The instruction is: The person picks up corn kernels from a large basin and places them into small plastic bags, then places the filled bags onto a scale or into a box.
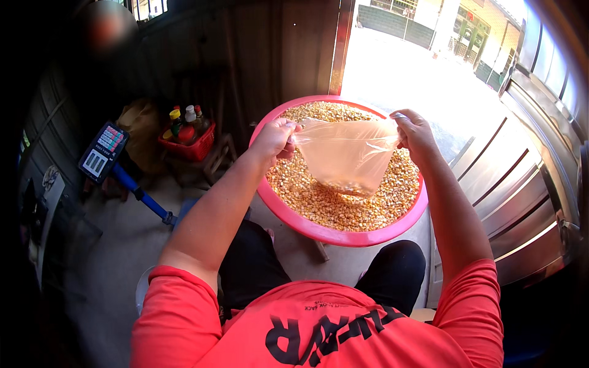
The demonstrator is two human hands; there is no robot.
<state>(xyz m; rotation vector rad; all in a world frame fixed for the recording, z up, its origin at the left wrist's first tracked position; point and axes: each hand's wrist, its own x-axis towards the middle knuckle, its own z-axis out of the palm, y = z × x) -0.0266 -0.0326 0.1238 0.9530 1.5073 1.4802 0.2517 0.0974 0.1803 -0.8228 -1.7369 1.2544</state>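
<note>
A clear plastic bag (346, 153) is stretched between my two hands over a wide pink basin (343, 239). My left hand (279, 141) pinches one upper corner, and my right hand (415, 136) grips the other. Some kernels show at the bag's lower end, but I cannot tell whether they lie inside it or are seen through it. Loose yellow corn kernels (300, 193) fill the basin around and beneath the bag. Both hands are closed, held above the basin's contents.
At the left stands a weighing scale's display (103, 152) on a blue post (138, 193). Behind it, a red basket (196, 147) of bottles rests on a wooden stool (215, 161). A metal door (521, 178) is at the right, beside the bright doorway. My knees flank the basin's near side.
</note>
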